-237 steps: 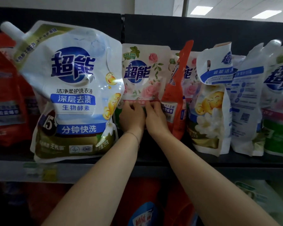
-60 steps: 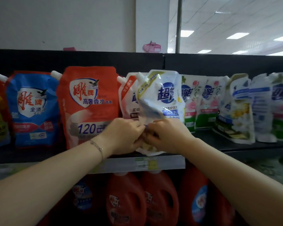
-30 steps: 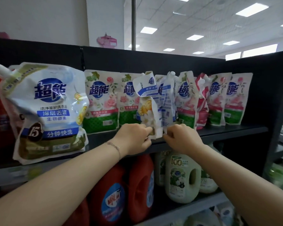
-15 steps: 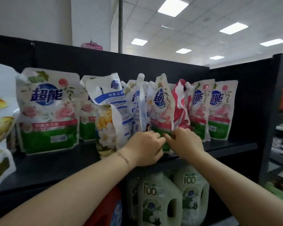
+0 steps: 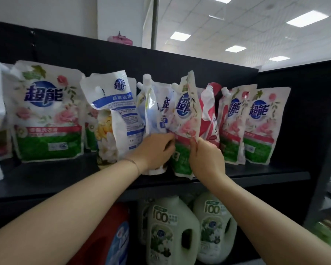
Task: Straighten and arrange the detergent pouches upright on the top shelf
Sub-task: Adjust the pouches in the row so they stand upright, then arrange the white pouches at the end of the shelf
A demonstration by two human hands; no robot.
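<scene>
**Both hands on one rose pouch, top shelf**

Person faces the top shelf (image 5: 256, 175), both arms reached up. The held rose pouch (image 5: 185, 119) stands mid-row near the shelf's front edge, its top leaning a bit to the right.

Left hand (image 5: 157, 150) grip: fingers curled onto the pouch's left edge, approx. mid-height. The hand also covers the lower part of the spouted pouch (image 5: 153, 111) just beside it, so can't tell if it holds that one too. Thin bracelet (image 5: 134, 163) on the left wrist.

Right hand (image 5: 204, 155) grip: thumb & fingers pinch the pouch's right edge, slightly lower down.

Row on the shelf, left to right:
- big rose pouch (image 5: 46, 111), upright, facing front
- white-blue pouch (image 5: 113, 104), slumped, top folded over fwd
- spouted pouch, turned side-on
- held rose pouch
- red pouch (image 5: 208, 115), partly behind it, crumpled & tilted
- inner rose pouch (image 5: 231, 123), turned a bit sideways w/ spout up
- end rose pouch (image 5: 262, 123), upright, facing front

One more pouch is cut off at the far-left frame edge.

Lower shelf: pale green jugs (image 5: 170, 230) marked "100", two of them side by side under the hands. Red jug (image 5: 111, 236) to their left. Pink object (image 5: 119, 39) on top of the black back panel. Ceiling lights on.
</scene>
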